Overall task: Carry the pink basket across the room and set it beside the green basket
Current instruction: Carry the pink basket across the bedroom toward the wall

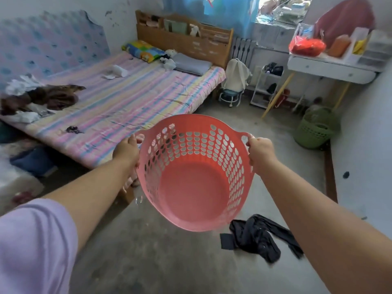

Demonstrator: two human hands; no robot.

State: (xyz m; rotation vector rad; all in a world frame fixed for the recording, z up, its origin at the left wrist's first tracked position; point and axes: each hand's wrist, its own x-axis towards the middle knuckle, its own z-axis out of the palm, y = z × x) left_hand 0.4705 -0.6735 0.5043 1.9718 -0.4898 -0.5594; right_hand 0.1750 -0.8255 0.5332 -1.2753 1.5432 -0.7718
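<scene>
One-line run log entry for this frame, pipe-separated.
phase: carry | pink basket: empty, airborne | left hand, right hand: on handles | green basket: ahead-right, on floor | placed: no

Pink basket (195, 187), green basket (316, 130), pastel-striped bedsheet (131, 96), black garment (258, 236), lilac sleeve (34, 245).

Pink basket (195, 187), perforated and empty, held up tilted; green basket (314, 132) well apart, on the floor by the wall.
</scene>
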